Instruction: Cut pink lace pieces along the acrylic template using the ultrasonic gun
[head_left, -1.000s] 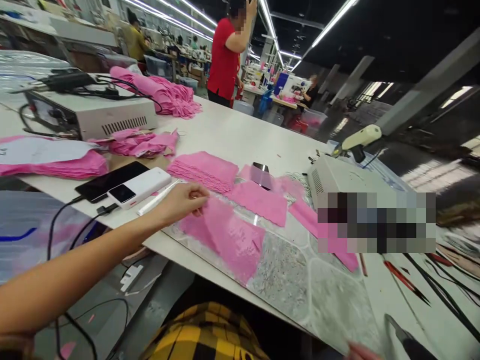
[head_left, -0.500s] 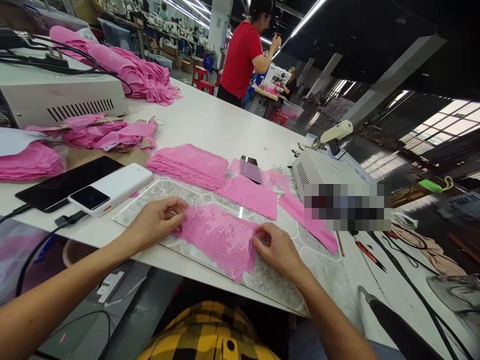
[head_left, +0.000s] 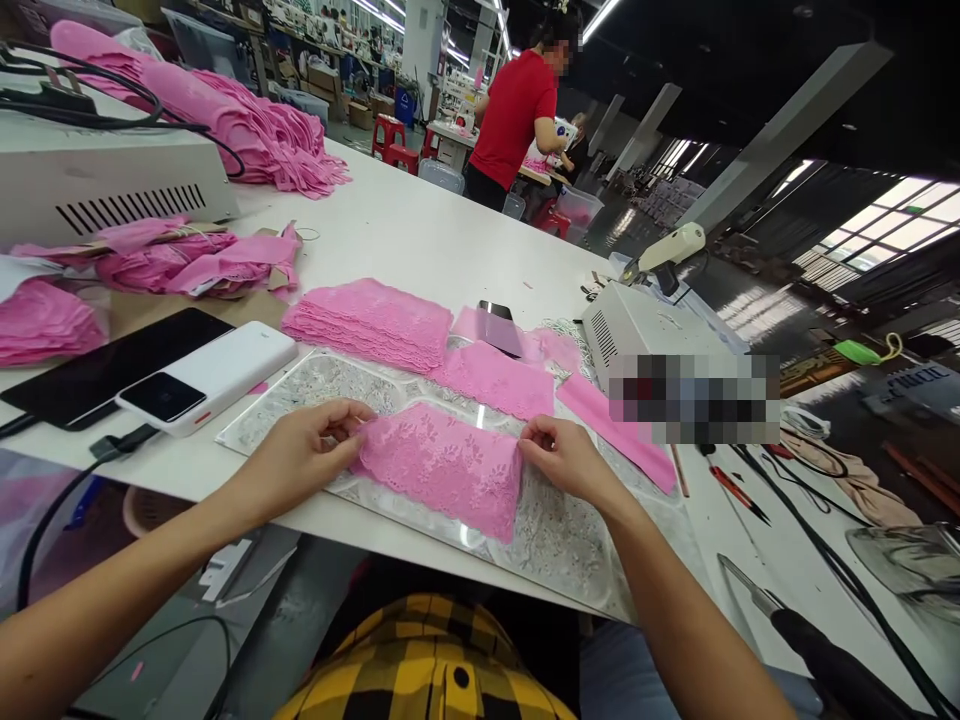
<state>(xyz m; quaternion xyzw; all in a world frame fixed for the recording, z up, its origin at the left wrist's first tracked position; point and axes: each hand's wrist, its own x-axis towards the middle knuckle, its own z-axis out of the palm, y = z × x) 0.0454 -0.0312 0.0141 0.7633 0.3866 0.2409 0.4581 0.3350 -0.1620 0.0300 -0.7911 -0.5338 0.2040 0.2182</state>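
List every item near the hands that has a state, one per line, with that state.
left hand: pinching the lace piece's left edge
right hand: pinching its right edge
pink lace piece: spread flat on the clear plate
clear plate: flat on the table
lace stack: piled, untouched
power bank: cable plugged in
black phone: screen dark

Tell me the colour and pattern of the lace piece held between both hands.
Pink lace piece with a floral pattern, clearest in the head view.

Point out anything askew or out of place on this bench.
Pink scraps lie crumpled beside the grey box, unlike the neat stack. The lace piece held by the left hand and right hand lies flat.
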